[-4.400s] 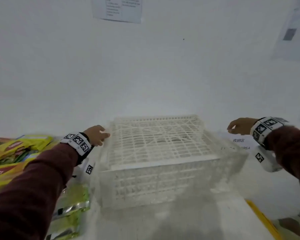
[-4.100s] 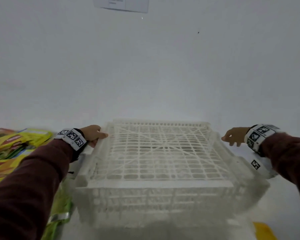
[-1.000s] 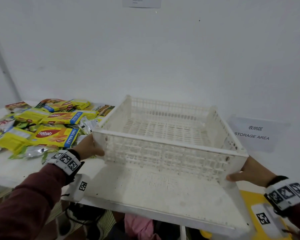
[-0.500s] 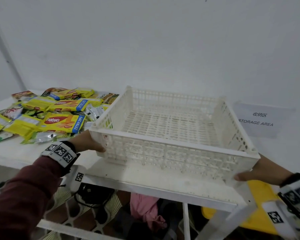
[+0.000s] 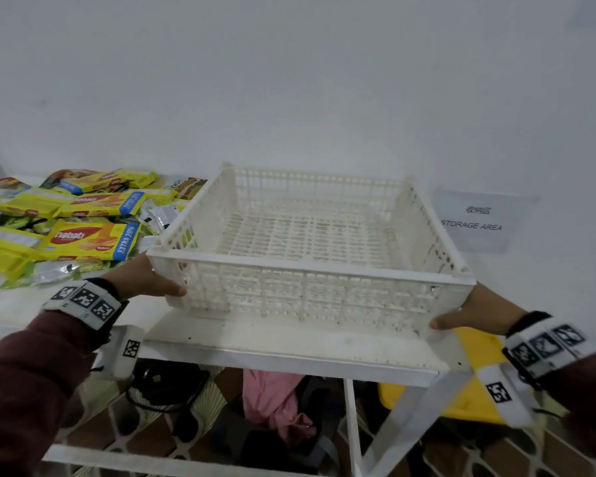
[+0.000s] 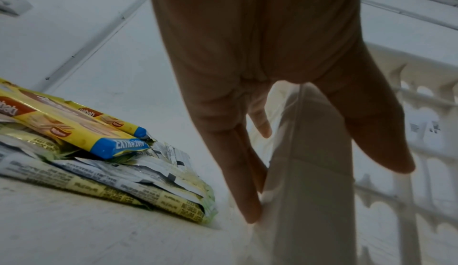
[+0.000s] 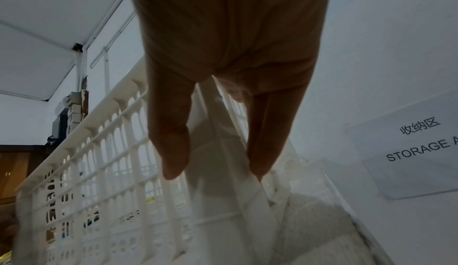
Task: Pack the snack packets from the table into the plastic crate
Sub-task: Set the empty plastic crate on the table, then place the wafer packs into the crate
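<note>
White slatted plastic crate (image 5: 308, 256) on the table (image 5: 289, 342), empty, pinched at both near corners by left hand (image 5: 148, 280) and right hand (image 5: 475, 309). Wafer packets (image 5: 83, 215) heaped just left. Risk: sliding left could crush or shove them.

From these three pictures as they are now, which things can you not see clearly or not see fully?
- Snack packets: head view, the pile is cut off by the left edge; lower packets are covered by upper ones, so no count.
- Left hand and right hand: head view, the fingers behind the crate corners are hidden.
- Sign: right wrist view, the edge cuts the last word.
- Things under the table: head view, dark and partly covered.
</note>
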Action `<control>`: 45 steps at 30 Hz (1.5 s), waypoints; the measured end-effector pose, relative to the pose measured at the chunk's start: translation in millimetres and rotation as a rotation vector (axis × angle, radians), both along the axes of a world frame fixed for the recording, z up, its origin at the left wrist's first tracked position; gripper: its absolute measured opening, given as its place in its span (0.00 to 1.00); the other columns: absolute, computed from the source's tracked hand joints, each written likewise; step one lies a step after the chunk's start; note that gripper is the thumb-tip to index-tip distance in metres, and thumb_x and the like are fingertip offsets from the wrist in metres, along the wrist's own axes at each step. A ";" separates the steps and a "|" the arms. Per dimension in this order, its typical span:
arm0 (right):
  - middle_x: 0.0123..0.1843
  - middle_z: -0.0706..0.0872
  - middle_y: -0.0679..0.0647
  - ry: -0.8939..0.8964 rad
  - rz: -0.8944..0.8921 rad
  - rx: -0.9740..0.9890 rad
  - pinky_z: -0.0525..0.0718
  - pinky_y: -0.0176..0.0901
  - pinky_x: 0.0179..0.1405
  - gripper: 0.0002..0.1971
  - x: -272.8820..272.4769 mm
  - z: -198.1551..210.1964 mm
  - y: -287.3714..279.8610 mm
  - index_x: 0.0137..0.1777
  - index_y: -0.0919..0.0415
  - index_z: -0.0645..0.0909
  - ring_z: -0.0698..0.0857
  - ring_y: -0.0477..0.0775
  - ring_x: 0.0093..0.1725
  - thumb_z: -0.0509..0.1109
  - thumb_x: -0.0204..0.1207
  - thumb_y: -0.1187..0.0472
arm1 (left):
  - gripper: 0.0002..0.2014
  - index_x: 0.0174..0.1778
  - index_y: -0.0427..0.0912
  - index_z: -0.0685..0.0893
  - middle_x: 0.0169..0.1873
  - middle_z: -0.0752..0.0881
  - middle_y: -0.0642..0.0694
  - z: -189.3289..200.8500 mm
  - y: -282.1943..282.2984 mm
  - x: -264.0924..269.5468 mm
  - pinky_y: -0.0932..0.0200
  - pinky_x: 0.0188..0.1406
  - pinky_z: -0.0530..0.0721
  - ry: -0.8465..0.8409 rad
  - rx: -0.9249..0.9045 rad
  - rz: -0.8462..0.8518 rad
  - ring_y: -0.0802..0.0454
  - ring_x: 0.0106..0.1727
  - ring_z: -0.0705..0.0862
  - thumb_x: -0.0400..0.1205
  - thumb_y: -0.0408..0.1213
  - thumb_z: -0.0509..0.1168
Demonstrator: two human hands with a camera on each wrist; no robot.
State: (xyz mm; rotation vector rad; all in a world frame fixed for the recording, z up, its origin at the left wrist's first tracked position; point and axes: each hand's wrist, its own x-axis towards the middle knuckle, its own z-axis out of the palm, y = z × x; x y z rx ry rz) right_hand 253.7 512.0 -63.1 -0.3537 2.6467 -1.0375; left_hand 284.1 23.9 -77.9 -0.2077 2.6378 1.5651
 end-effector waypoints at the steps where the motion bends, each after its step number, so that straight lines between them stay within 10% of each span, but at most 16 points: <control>1: 0.51 0.77 0.37 -0.002 0.003 0.006 0.77 0.50 0.64 0.28 1.4 0.2 -0.5 0.52 0.40 0.70 0.78 0.45 0.51 0.83 0.59 0.60 | 0.30 0.43 0.50 0.78 0.42 0.83 0.49 -0.9 0.7 -1.4 0.60 0.39 0.86 0.004 0.016 -0.015 0.47 0.47 0.81 0.47 0.36 0.80; 4: 0.57 0.75 0.47 0.025 -0.008 0.060 0.75 0.48 0.66 0.31 1.2 -1.5 0.2 0.61 0.48 0.68 0.76 0.50 0.58 0.81 0.63 0.63 | 0.37 0.47 0.47 0.79 0.44 0.84 0.46 -4.1 -2.9 -5.3 0.67 0.26 0.86 -0.011 0.039 -0.001 0.50 0.45 0.82 0.39 0.45 0.76; 8: 0.56 0.76 0.49 0.034 -0.025 0.096 0.76 0.52 0.67 0.29 -0.1 -4.7 1.2 0.61 0.49 0.67 0.75 0.50 0.57 0.78 0.66 0.68 | 0.46 0.59 0.43 0.79 0.50 0.86 0.42 -13.5 -11.7 -8.1 0.55 0.36 0.90 0.006 0.027 0.032 0.42 0.53 0.84 0.41 0.49 0.77; 13: 0.50 0.79 0.42 0.020 -0.066 0.072 0.78 0.49 0.63 0.32 7.6 -3.9 -2.0 0.57 0.46 0.71 0.79 0.48 0.51 0.84 0.55 0.55 | 0.43 0.44 0.47 0.82 0.41 0.85 0.48 -5.9 -5.0 -1.1 0.68 0.24 0.85 -0.010 0.041 0.032 0.46 0.45 0.84 0.30 0.52 0.81; 16: 0.56 0.82 0.41 -0.014 -0.105 0.166 0.80 0.44 0.56 0.53 4.8 -14.9 12.2 0.65 0.45 0.71 0.82 0.47 0.54 0.80 0.35 0.29 | 0.61 0.58 0.43 0.80 0.50 0.85 0.48 -4.8 -12.1 0.9 0.59 0.45 0.87 0.030 -0.048 -0.037 0.47 0.54 0.83 0.25 0.66 0.78; 19: 0.74 0.74 0.54 -0.032 -0.206 0.433 0.78 0.47 0.66 0.50 11.9 -24.7 24.2 0.78 0.55 0.62 0.78 0.55 0.68 0.81 0.58 0.41 | 0.64 0.66 0.52 0.70 0.56 0.79 0.55 7.0 -23.4 14.3 0.55 0.55 0.80 -0.022 -0.003 -0.109 0.52 0.57 0.80 0.29 0.62 0.81; 21: 0.71 0.77 0.55 -0.087 -0.222 0.616 0.77 0.49 0.65 0.42 -32.1 -78.7 90.1 0.65 0.49 0.75 0.81 0.49 0.59 0.77 0.52 0.30 | 0.60 0.69 0.55 0.67 0.59 0.76 0.52 15.5 -37.0 26.5 0.56 0.56 0.78 -0.061 -0.064 -0.105 0.50 0.58 0.80 0.36 0.56 0.80; 24: 0.42 0.81 0.27 0.007 -0.011 0.689 0.87 0.47 0.41 0.26 -58.3 -134.4 115.3 0.36 0.26 0.75 0.80 0.35 0.35 0.77 0.36 0.24 | 0.46 0.73 0.49 0.69 0.62 0.76 0.46 18.6 -78.0 45.2 0.57 0.56 0.77 -0.078 -0.162 -0.052 0.48 0.57 0.81 0.58 0.51 0.78; 28: 0.42 0.86 0.28 -0.209 0.214 0.620 0.82 0.30 0.49 0.17 41.4 -12.2 -113.2 0.40 0.18 0.78 0.85 0.31 0.42 0.73 0.49 0.27 | 0.25 0.71 0.43 0.73 0.62 0.78 0.43 20.0 -141.3 73.8 0.56 0.61 0.76 -0.047 -0.230 -0.006 0.47 0.62 0.80 0.77 0.35 0.70; 31: 0.50 0.85 0.37 -0.169 0.459 0.461 0.81 0.29 0.53 0.20 83.0 40.1 -242.9 0.51 0.29 0.77 0.83 0.32 0.49 0.68 0.59 0.29 | 0.21 0.68 0.42 0.76 0.58 0.78 0.45 23.5 -189.3 92.0 0.58 0.57 0.76 -0.023 -0.286 0.051 0.48 0.60 0.81 0.78 0.37 0.68; 38: 0.63 0.79 0.53 0.124 0.624 0.231 0.74 0.25 0.46 0.20 75.3 37.1 -454.7 0.69 0.55 0.73 0.80 0.48 0.56 0.67 0.78 0.55 | 0.19 0.67 0.38 0.77 0.61 0.78 0.43 22.4 -269.7 101.6 0.60 0.54 0.72 0.038 -0.395 0.194 0.43 0.66 0.78 0.80 0.35 0.67; 45: 0.78 0.68 0.58 0.341 0.527 0.480 0.69 0.47 0.72 0.25 -0.4 34.3 -575.2 0.77 0.62 0.64 0.69 0.58 0.76 0.60 0.83 0.54 | 0.23 0.75 0.41 0.68 0.75 0.68 0.42 20.1 -307.1 69.5 0.54 0.72 0.66 0.048 -0.572 0.195 0.45 0.76 0.68 0.83 0.36 0.62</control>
